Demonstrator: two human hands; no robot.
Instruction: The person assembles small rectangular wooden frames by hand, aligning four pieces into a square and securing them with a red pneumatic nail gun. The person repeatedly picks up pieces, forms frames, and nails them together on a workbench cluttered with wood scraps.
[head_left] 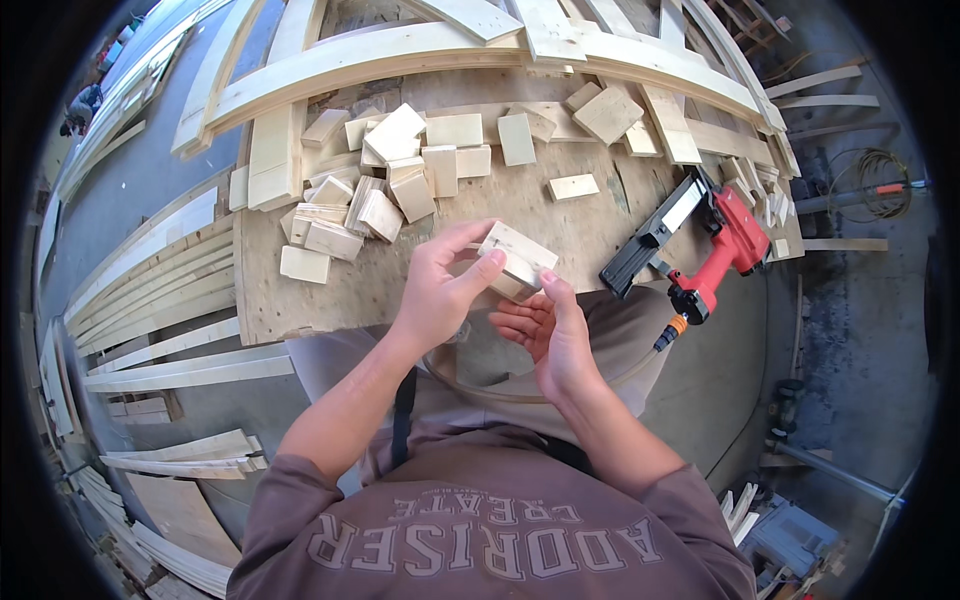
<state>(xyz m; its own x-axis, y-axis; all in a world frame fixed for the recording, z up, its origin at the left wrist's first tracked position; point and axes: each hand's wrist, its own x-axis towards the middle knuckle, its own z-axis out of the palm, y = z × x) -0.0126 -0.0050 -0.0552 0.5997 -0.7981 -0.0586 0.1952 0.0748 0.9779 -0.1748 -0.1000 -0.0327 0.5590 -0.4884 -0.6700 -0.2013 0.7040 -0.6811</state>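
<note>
The left hand (435, 285) pinches a wooden block (520, 250), its fingers partly hidden behind; one piece or a stack is unclear. The right hand (555, 335), loosely curled, has its thumb at the block's near-right corner. The plywood worktop's (330, 300) near edge passes beneath both hands. Right of them rests a red nail gun (735, 225); grey floor (700, 400) shows below it.

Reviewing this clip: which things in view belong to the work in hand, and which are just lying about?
Likely part of the work:
- wooden block, held in the left hand, right hand touching it
- loose blocks
- red nail gun

Seemingly lying about:
- long boards at left
- blue-grey case, lower right
</note>
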